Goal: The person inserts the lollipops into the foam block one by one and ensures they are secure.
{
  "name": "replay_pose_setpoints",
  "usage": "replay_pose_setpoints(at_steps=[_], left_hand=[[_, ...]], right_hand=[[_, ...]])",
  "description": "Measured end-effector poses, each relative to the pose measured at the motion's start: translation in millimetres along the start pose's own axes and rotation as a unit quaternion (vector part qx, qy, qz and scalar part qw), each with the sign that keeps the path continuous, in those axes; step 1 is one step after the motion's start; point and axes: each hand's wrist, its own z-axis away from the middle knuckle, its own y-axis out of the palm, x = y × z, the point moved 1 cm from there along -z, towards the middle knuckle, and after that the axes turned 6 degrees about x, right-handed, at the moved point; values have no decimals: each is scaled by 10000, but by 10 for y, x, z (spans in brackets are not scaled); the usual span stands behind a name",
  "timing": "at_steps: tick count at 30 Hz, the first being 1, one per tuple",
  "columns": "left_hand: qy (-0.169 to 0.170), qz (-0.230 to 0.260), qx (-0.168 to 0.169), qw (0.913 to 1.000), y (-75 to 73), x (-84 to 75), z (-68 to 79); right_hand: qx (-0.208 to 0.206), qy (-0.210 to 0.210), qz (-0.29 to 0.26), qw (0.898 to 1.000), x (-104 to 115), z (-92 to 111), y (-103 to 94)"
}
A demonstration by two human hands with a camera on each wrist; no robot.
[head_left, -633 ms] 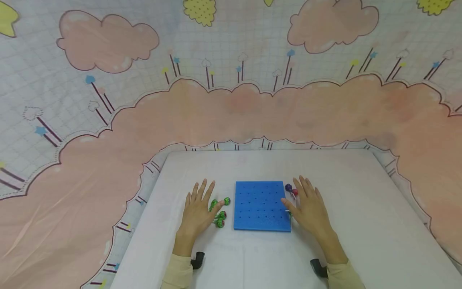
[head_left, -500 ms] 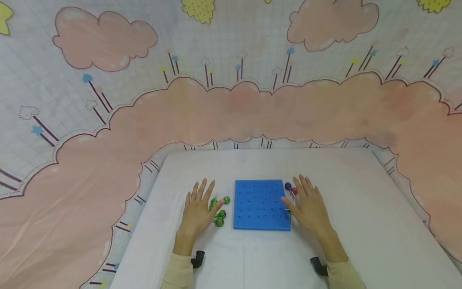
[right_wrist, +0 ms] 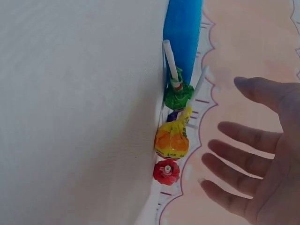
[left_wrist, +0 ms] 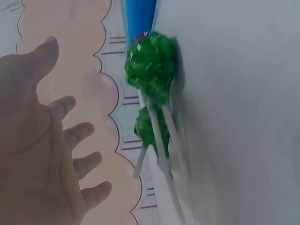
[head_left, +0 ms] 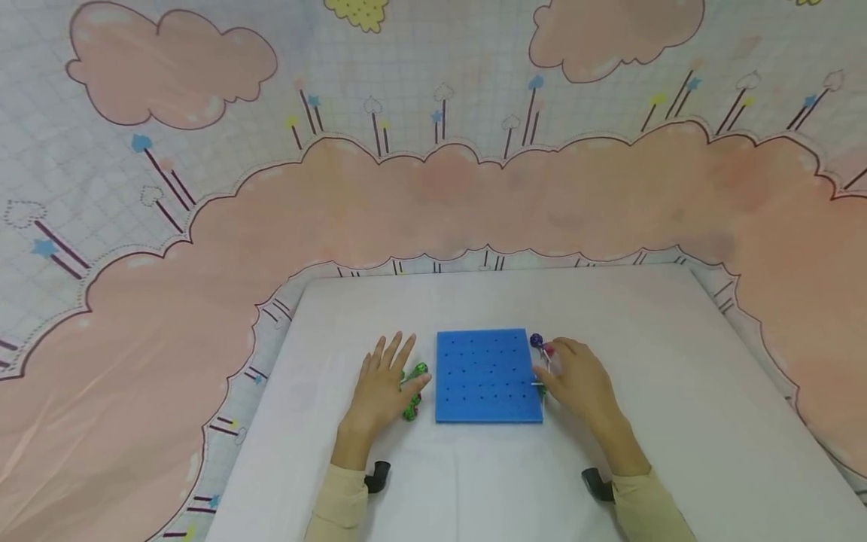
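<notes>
Fingers spread, my left hand hovers beside the green-wrapped lollipops left of the blue board with small holes. Its thumb partly hides them in the head view. Up close, the left wrist view shows green lollipops with white sticks, apart from the palm. On the board's other side, my right hand is over a second group, fingers slightly bent and holding nothing. That group includes a purple lollipop, a green one, a yellow-orange one and a red one.
A white-covered table carries everything. Behind it hangs a patterned cloth with peach clouds. Black curved pieces stick out at both wrists.
The head view has tilted and shifted slightly. My right fingers have bent down toward the lollipops on the right. My left hand has moved a little toward the board, covering more green lollipops.
</notes>
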Motion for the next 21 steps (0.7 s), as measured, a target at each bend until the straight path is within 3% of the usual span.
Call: replay_pose_setpoints(at_steps=[8, 21], left_hand=[[559, -212, 541, 9967, 182, -158, -38], [626, -327, 810, 9942, 302, -199, -26]], right_hand=[[578, -104, -95, 9982, -3, 32, -23], [764, 180, -112, 9969, -118, 136, -36]])
